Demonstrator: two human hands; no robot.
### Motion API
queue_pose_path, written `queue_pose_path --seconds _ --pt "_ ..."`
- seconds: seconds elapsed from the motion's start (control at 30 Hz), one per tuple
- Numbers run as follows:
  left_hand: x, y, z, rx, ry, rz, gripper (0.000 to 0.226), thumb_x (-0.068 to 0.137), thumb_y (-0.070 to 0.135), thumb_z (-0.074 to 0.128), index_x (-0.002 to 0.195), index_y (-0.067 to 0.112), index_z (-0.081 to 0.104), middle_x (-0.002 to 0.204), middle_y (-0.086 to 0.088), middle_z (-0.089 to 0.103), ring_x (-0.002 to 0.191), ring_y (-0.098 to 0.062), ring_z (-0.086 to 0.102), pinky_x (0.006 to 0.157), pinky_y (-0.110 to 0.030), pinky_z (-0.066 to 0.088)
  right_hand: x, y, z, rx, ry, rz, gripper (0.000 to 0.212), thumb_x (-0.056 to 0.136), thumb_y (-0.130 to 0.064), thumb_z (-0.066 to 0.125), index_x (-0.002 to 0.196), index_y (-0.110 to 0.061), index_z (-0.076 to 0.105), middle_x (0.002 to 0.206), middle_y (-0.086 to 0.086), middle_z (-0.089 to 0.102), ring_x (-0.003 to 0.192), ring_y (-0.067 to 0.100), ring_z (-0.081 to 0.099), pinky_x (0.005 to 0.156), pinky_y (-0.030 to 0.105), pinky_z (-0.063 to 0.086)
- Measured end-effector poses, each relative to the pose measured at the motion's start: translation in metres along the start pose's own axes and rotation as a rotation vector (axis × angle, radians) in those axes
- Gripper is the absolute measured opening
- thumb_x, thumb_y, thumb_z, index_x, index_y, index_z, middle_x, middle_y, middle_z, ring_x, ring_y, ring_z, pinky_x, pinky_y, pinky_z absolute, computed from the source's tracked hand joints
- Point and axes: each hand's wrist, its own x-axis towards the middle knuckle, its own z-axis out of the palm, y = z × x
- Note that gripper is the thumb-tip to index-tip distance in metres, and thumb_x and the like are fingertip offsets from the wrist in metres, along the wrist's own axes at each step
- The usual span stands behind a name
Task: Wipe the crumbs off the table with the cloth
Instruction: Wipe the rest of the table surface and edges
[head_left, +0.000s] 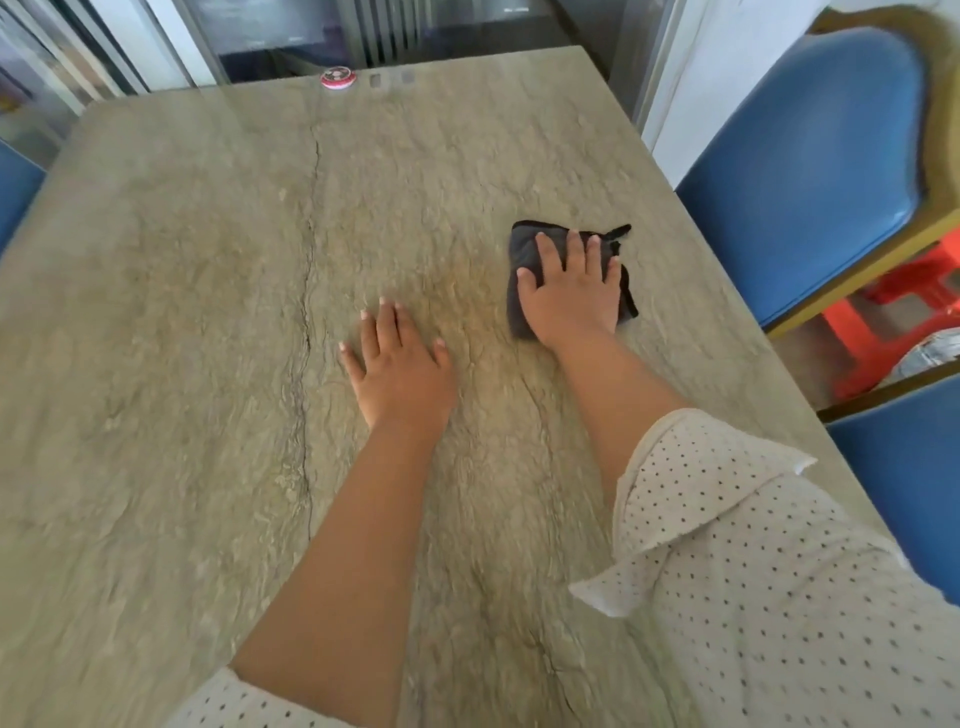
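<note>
A dark grey folded cloth (524, 249) lies on the beige stone-patterned table (182, 312), toward its right side. My right hand (574, 291) presses flat on top of the cloth with fingers spread, covering most of it. My left hand (400, 369) rests flat and empty on the bare table surface near the middle, to the left of the cloth. I cannot make out any crumbs on the mottled surface.
A small round red and white object (338, 78) sits at the table's far edge. Blue padded chairs stand along the right side (810, 171) and at the near right (904, 478). A red plastic stool (893, 317) is behind them. Another blue chair (15, 192) shows at the left.
</note>
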Motion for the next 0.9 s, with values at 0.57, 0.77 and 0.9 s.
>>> queue_pose_path --seconds 0.57,0.77,0.9 --pt "-0.004 0.048 0.02 -0.004 0.027 0.125 0.054 0.101 0.037 0.007 0.153 0.022 0.002 0.162 0.007 -0.006 0.147 -0.013 -0.012 0.116 -0.056 -0.01 0.011 0.08 -0.012 -0.016 0.026 0.091 0.061 0.096 -0.054 0.015 0.151 -0.032 0.008 0.161 0.006 0.0 0.147 0.027 -0.005 0.118 0.049 -0.003" --pt "-0.008 0.051 0.017 -0.038 0.023 0.138 0.055 0.1 0.037 0.012 0.153 0.022 0.012 0.162 0.005 0.004 0.148 -0.016 -0.006 0.116 -0.058 -0.006 -0.052 0.106 -0.017 0.008 0.014 0.248 0.062 0.096 -0.054 0.015 0.152 -0.029 0.007 0.161 0.008 -0.003 0.147 0.028 -0.009 0.118 0.05 -0.003" --pt "-0.029 0.06 0.014 -0.173 0.035 0.221 0.048 0.101 0.034 0.024 0.146 0.021 0.034 0.158 0.004 0.022 0.148 -0.017 0.007 0.117 -0.055 -0.004 -0.114 0.117 -0.014 -0.008 0.034 0.246 0.062 0.096 -0.057 0.015 0.151 -0.03 0.006 0.161 0.006 -0.003 0.147 0.026 -0.008 0.118 0.049 -0.004"
